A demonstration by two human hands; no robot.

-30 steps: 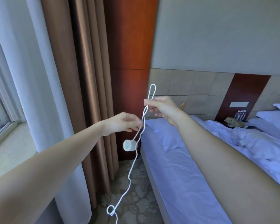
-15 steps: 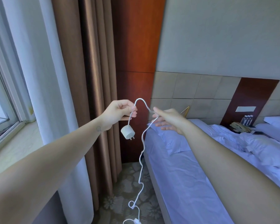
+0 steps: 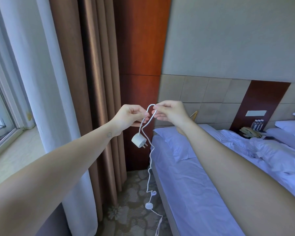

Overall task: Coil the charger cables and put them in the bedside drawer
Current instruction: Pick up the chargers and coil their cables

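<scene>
I hold a white charger cable (image 3: 150,155) in the air between the curtains and the bed. My left hand (image 3: 129,116) pinches the cable just above its white plug adapter (image 3: 138,141), which dangles below the fingers with its prongs pointing right. My right hand (image 3: 169,111) pinches the top of a small loop (image 3: 151,108) of the cable right beside the left hand. The rest of the cable hangs down in kinks to a small white disc (image 3: 149,205) and a loose end near the floor. No drawer is plainly visible.
A bed (image 3: 194,184) with blue-white sheets and pillows runs along the right. A bedside stand (image 3: 252,132) with bottles and clutter sits between two beds at far right. Brown and white curtains (image 3: 75,82) and a window sill (image 3: 12,150) are on the left. Patterned carpet (image 3: 133,201) lies below.
My hands came together; the right hand went from open under the cable to pinching a loop beside the left hand. The hanging cable rose, and the white disc came into view.
</scene>
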